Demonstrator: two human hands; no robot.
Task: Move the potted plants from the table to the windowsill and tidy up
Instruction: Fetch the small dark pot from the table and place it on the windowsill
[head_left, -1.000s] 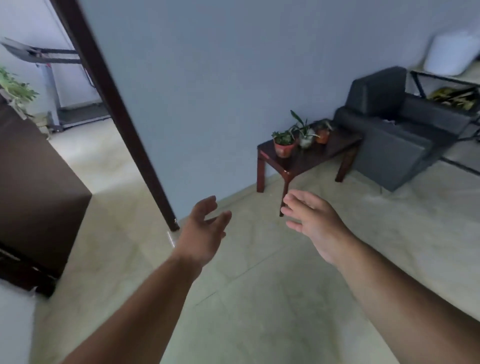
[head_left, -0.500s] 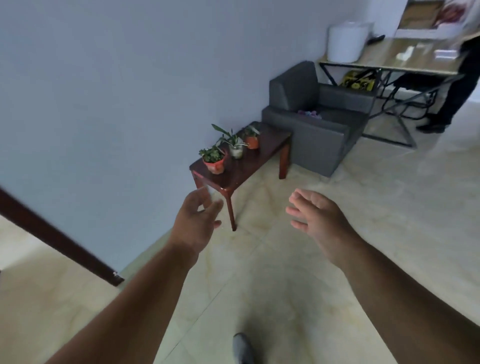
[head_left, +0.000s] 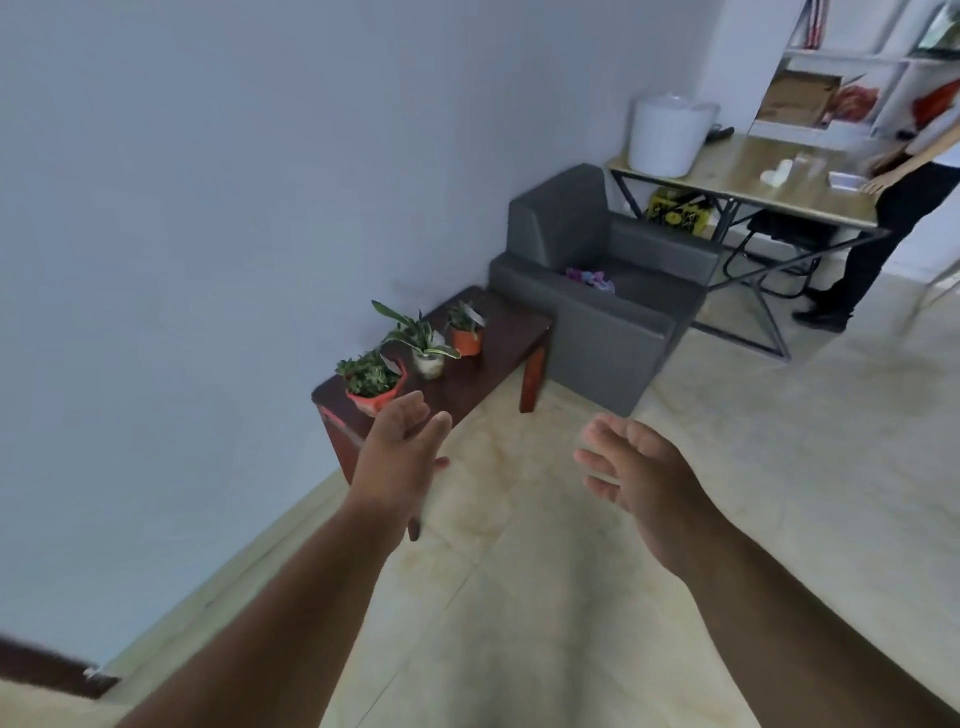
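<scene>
Three potted plants (head_left: 415, 353) stand in a row on a low dark wooden table (head_left: 498, 364) against the wall. In front, the person's left hand (head_left: 400, 457) and right hand (head_left: 639, 473) reach forward, fingers spread, holding nothing.

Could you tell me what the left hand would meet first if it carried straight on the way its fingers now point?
Most likely the nearest potted plant in its red pot, at the near end of the low dark table. The left hand is open and empty; depth is hard to judge.

No legible text, labels, brands, numbers or signs; plant tags and shelf items are too blurred.
</scene>
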